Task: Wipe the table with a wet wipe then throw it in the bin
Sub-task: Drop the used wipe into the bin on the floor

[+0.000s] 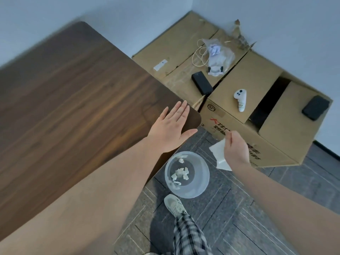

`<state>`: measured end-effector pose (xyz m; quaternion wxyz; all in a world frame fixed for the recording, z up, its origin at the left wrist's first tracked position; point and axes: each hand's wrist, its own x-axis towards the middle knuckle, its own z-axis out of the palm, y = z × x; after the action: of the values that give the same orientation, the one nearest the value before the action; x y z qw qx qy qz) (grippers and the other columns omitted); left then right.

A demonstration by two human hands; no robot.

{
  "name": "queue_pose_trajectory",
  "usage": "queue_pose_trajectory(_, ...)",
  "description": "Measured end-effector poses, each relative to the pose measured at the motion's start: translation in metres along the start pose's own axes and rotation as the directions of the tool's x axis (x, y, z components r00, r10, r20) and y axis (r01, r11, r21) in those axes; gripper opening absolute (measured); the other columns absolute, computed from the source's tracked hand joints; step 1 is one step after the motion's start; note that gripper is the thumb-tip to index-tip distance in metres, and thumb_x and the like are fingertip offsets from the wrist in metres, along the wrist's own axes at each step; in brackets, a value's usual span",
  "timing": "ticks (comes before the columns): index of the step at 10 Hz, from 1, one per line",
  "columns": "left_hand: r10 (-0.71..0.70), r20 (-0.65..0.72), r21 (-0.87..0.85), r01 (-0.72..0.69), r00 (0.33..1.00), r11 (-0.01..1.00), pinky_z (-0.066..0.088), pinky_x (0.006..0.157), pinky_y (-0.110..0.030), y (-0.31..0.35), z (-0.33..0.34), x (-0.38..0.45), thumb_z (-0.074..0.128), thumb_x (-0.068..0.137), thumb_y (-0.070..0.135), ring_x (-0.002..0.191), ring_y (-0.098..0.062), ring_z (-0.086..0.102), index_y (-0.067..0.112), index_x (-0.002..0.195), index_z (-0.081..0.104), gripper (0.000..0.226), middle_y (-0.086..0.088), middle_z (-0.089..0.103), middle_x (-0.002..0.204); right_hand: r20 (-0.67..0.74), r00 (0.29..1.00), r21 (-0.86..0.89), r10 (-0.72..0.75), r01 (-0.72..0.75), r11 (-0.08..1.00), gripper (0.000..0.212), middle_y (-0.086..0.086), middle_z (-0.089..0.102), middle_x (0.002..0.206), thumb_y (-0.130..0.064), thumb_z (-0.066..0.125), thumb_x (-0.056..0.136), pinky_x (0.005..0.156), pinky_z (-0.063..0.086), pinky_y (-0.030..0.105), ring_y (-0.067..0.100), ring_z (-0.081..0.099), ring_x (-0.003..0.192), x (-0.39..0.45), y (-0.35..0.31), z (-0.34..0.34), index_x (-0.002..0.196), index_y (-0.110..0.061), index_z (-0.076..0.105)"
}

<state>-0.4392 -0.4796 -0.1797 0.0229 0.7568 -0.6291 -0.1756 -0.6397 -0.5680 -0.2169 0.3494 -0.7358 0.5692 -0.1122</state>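
Wet wipe [219,153] is at centre right of the frame, hanging off the right hand [236,149]. Fingers are pinched on its top edge, and the sheet hangs flat and mostly unfolded over the carpet floor [239,208], off the desk [73,107].

Bin [187,174] is a clear round tub on the floor at lower centre, just below and left of the wipe. A few crumpled white scraps [180,174] already lie in it.

Left hand [170,128] rests palm down on the rounded near corner of the desk, fingers straight and slightly spread, holding nothing.

Step in hand looks like the throw-away. To do it well:
- bring the wipe over the bin's centre before letting go; right now it sits off to the right of the rim
- lower it close to the opening, since a flat sheet may drift on a long drop
- balling it up first would make the drop more reliable

Hard to tell:
- whether the desk is fully wiped; the surface is motion-blurred and its left side is cut off
- the right hand's fingertips, partly hidden behind the knuckles
- the wipe's lower corner, which runs behind the wrist
- how deep the bin is, seen from straight above

Cardboard boxes [239,85] fill the upper right with loose items on top, not relevant here.
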Motion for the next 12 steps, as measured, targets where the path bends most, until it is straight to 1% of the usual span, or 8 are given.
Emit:
queue_pose_trajectory(2, 0.052, -0.049, 0.097, -0.047, 0.997, 0.994, -0.006, 0.118, -0.039, 0.007, 0.016, 0.022, 0.013, 0.092, 0.062, 0.145, -0.010, -0.010, 0.017, 0.150, -0.002, 0.075, 0.003, -0.006, 0.160, 0.235, 0.915, -0.059, 0.327, -0.322, 0.945, 0.026, 0.021, 0.050, 0.114, -0.006, 0.040, 0.089, 0.077, 0.038, 0.041, 0.026, 0.041, 0.089, 0.002, 0.067, 0.037, 0.113, 0.002, 0.046)
queue_pose_trajectory(3, 0.059, -0.150, 0.110, -0.043, 0.987, 0.993, -0.003, 0.118, -0.039, 0.007, 0.025, 0.021, 0.017, 0.093, 0.061, 0.145, -0.009, -0.003, 0.017, 0.151, 0.006, 0.074, 0.003, 0.003, 0.160, 0.305, 0.881, -0.162, 0.361, -0.325, 0.932, 0.039, 0.019, 0.049, 0.115, 0.004, 0.041, 0.083, 0.069, 0.038, 0.033, 0.028, 0.045, 0.088, -0.001, 0.087, 0.063, 0.122, 0.001, 0.045)
queue_pose_trajectory(4, 0.075, -0.207, 0.101, -0.055, 0.976, 0.993, 0.002, 0.119, -0.039, 0.009, 0.029, 0.022, 0.021, 0.093, 0.060, 0.146, -0.009, 0.003, 0.015, 0.151, 0.012, 0.073, 0.002, 0.009, 0.159, 0.329, 0.883, -0.153, 0.335, -0.300, 0.942, 0.034, 0.013, 0.053, 0.094, 0.005, 0.040, 0.083, 0.053, 0.035, 0.028, 0.021, 0.047, 0.068, -0.006, 0.100, 0.092, 0.114, -0.002, 0.052)
queue_pose_trajectory(6, 0.086, -0.255, 0.103, -0.061, 0.963, 0.993, 0.003, 0.118, -0.038, 0.009, 0.031, 0.021, 0.024, 0.093, 0.059, 0.146, -0.010, 0.007, 0.015, 0.150, 0.016, 0.072, 0.001, 0.013, 0.159, 0.399, 0.869, -0.178, 0.292, -0.239, 0.955, 0.042, 0.010, 0.061, 0.119, -0.006, 0.041, 0.090, 0.078, 0.045, 0.034, 0.030, 0.057, 0.101, -0.015, 0.118, 0.148, 0.130, -0.015, 0.048)
queue_pose_trajectory(8, 0.089, -0.279, 0.125, -0.055, 0.956, 0.991, 0.003, 0.117, -0.037, 0.009, 0.034, 0.023, 0.024, 0.093, 0.060, 0.145, -0.010, 0.010, 0.015, 0.150, 0.018, 0.073, 0.001, 0.015, 0.159, 0.425, 0.853, -0.139, 0.302, -0.268, 0.953, 0.041, 0.005, 0.059, 0.088, -0.004, 0.040, 0.090, 0.071, 0.045, 0.036, 0.024, 0.054, 0.078, -0.019, 0.128, 0.178, 0.128, -0.015, 0.050)
queue_pose_trajectory(9, 0.090, -0.285, 0.131, -0.054, 0.954, 0.990, 0.004, 0.117, -0.036, 0.009, 0.034, 0.023, 0.025, 0.093, 0.060, 0.145, -0.010, 0.011, 0.015, 0.150, 0.020, 0.072, 0.001, 0.017, 0.158, 0.447, 0.838, -0.115, 0.314, -0.295, 0.949, 0.039, 0.004, 0.060, 0.094, -0.007, 0.044, 0.090, 0.080, 0.046, 0.038, 0.025, 0.056, 0.085, -0.021, 0.133, 0.185, 0.129, -0.014, 0.050)
queue_pose_trajectory(10, 0.091, -0.276, 0.124, -0.058, 0.957, 0.991, 0.003, 0.117, -0.036, 0.010, 0.034, 0.024, 0.025, 0.093, 0.060, 0.145, -0.011, 0.010, 0.015, 0.149, 0.020, 0.072, 0.001, 0.017, 0.158, 0.474, 0.826, -0.067, 0.305, -0.311, 0.948, 0.048, 0.003, 0.056, 0.122, -0.010, 0.052, 0.091, 0.092, 0.040, 0.036, 0.029, 0.054, 0.114, -0.024, 0.139, 0.189, 0.137, -0.016, 0.042)
queue_pose_trajectory(12, 0.096, -0.275, 0.110, -0.068, 0.957, 0.992, 0.004, 0.116, -0.036, 0.011, 0.034, 0.024, 0.027, 0.093, 0.059, 0.145, -0.011, 0.012, 0.015, 0.149, 0.020, 0.072, 0.001, 0.018, 0.158, 0.521, 0.812, -0.131, 0.263, -0.228, 0.965, 0.054, 0.009, 0.056, 0.130, -0.015, 0.049, 0.093, 0.079, 0.046, 0.035, 0.029, 0.060, 0.100, -0.021, 0.133, 0.178, 0.145, -0.021, 0.032)
